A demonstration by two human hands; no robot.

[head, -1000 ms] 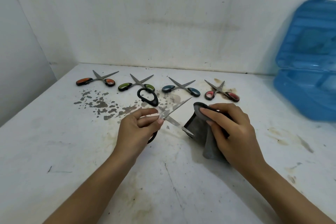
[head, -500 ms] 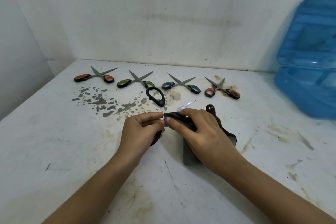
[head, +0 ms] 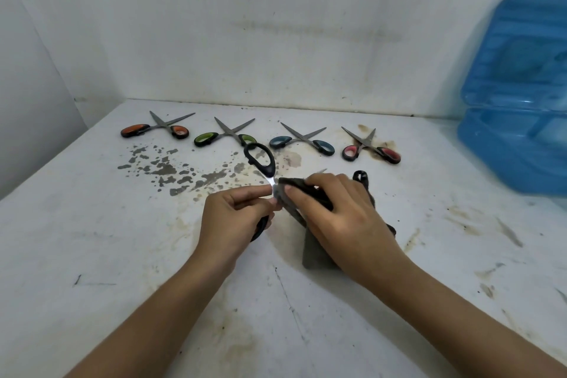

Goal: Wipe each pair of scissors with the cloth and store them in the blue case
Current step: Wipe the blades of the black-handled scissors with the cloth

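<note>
White surface (head: pixel 92 255) lying under and around the hands, scuffed; grey flaking patches (head: pixel 162 167) showing beyond the left hand, brownish stains (head: pixel 478 222) spreading to the right of the right hand, thin dark scratches (head: pixel 285 291) running on the near side between the forearms. Back wall (head: pixel 276 24) standing beyond the hands, off-white, carrying a faint horizontal smudge (head: pixel 313 32). Side wall (head: pixel 27 101) closing the corner far left of the left hand. Light falling evenly and softly; source not showing.
</note>
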